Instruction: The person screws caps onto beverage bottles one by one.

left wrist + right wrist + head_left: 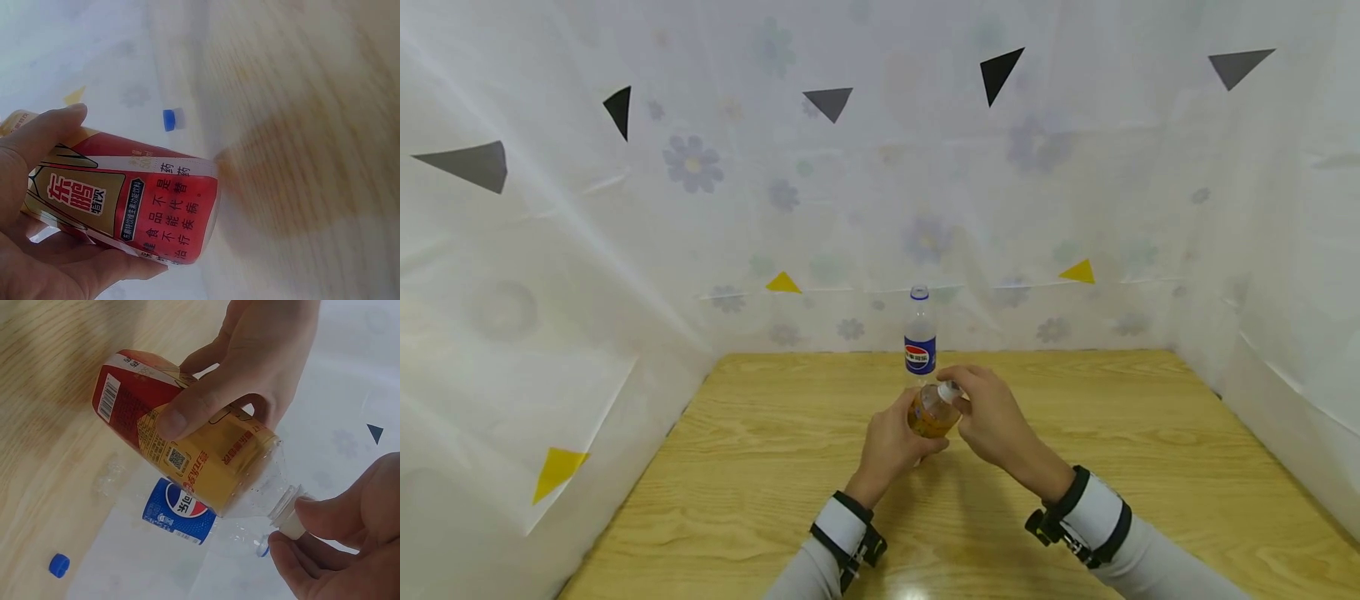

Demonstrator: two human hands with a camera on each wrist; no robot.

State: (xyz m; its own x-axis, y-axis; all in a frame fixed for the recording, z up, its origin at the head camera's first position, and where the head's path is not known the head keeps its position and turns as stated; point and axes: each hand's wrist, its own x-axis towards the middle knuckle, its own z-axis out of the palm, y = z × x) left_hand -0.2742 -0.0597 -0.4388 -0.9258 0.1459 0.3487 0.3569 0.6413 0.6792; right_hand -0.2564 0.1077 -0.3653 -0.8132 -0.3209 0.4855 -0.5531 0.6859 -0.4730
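Note:
My left hand (889, 446) grips the body of a plastic drink bottle (931, 419) with amber liquid inside. In the left wrist view its red and gold label (94, 194) faces the camera, and the thumb lies along one side. The bottle leans with its neck toward my right hand (996, 421). In the right wrist view, the thumb and fingers of that hand pinch a white cap (292, 525) at the bottle's mouth. Just behind stands an uncapped clear Pepsi bottle (920, 354) with a blue label, its lower part hidden by the hands and the drink bottle.
A loose blue bottle cap (59, 565) lies on the wooden table (775, 450). White flower-patterned sheeting (880, 183) hangs behind the table and along both sides, with black, grey and yellow triangles on it.

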